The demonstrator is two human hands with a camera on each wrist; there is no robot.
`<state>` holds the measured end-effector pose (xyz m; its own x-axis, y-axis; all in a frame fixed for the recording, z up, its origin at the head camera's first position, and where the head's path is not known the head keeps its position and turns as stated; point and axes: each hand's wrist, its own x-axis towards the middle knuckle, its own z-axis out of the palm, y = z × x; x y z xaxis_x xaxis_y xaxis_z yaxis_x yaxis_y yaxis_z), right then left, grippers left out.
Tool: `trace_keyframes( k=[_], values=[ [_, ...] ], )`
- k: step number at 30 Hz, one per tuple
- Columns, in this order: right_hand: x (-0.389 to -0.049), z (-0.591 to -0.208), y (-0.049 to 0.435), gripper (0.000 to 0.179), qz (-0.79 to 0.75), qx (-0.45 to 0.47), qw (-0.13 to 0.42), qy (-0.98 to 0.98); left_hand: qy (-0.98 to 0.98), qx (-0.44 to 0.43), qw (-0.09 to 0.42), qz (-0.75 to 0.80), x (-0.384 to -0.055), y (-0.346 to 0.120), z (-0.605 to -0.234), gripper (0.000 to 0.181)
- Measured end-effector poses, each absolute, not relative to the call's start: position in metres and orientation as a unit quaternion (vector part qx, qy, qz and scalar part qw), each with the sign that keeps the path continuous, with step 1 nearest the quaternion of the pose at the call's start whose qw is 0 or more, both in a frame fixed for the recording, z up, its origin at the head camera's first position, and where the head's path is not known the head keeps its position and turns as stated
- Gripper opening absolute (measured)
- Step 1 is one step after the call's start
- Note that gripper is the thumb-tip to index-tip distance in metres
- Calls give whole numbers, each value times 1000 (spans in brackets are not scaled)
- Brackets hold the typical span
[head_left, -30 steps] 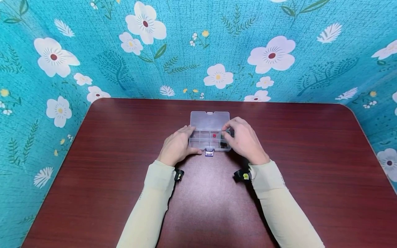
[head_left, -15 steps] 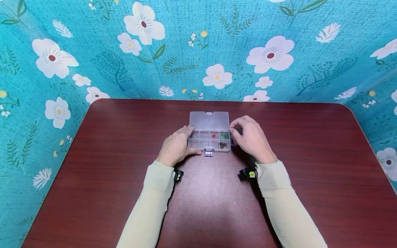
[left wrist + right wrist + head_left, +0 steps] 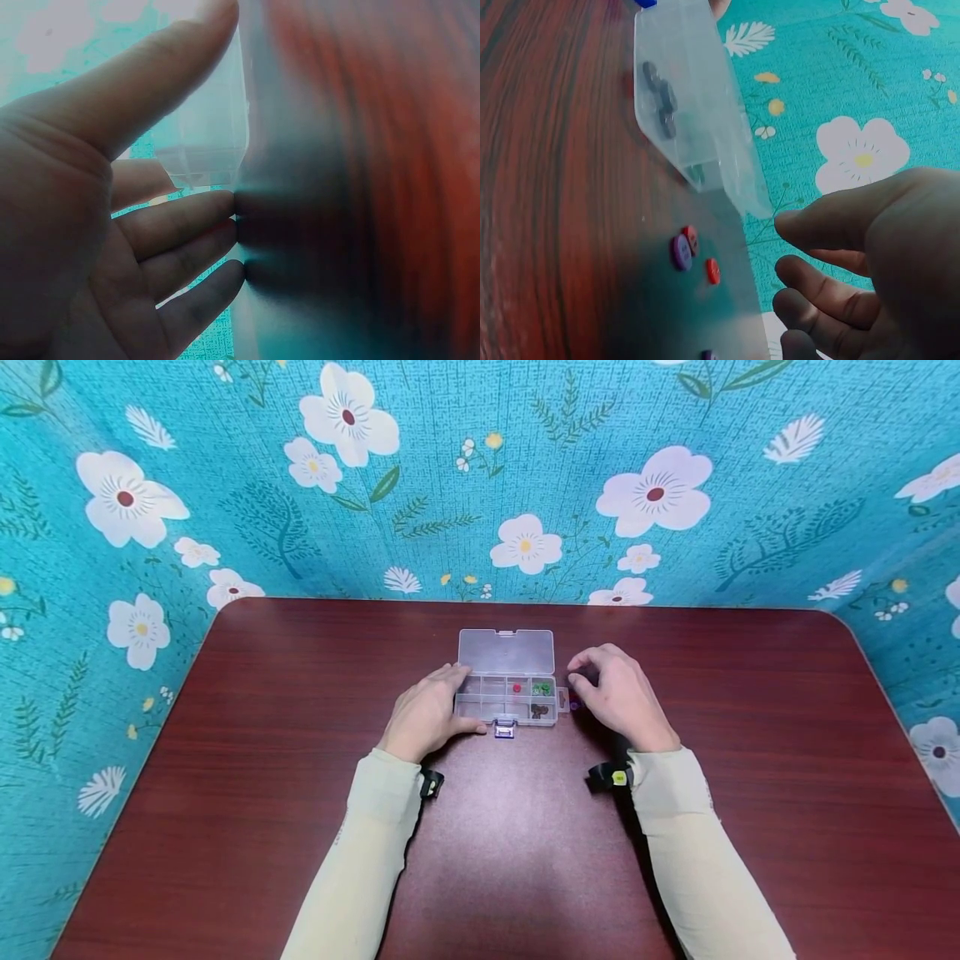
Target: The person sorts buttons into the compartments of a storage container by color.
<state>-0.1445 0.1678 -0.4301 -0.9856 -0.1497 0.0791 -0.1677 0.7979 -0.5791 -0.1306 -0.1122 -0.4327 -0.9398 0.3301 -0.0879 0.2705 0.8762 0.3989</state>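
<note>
A clear plastic compartment box (image 3: pixel 492 711) lies with its lid raised at the back. Several green buttons (image 3: pixel 542 690) and brown buttons (image 3: pixel 539 712) fill two right-hand compartments; red (image 3: pixel 517 688) shows in another. My left hand (image 3: pixel 423 714) grips the box's left end, thumb along the front, fingers at the side and back, some fingertips on the table in the left wrist view. My right hand (image 3: pixel 618 697), fingers loosely bent and holding nothing, hovers right of the box. Beside it on the table are a purple button (image 3: pixel 682 253) and red buttons (image 3: pixel 713 271).
The dark red wooden table (image 3: pixel 480 860) runs back to a blue flowered cloth (image 3: pixel 450 485). A blue-edged latch (image 3: pixel 505 729) juts from the box's front, and a clear hanging tab (image 3: pixel 563 699) from its right side.
My right hand has moved from over the box's right compartments out to the right, uncovering the green and brown buttons and the side tab. The left hand stays on the box.
</note>
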Motion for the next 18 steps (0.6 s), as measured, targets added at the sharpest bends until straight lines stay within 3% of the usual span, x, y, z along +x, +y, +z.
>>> trace_keyframes(
  k=[18],
  values=[
    [-151, -439, 180, 21, 290, 87, -42, -952, 966, 152, 80, 195, -131, -111, -432, 97]
  ],
)
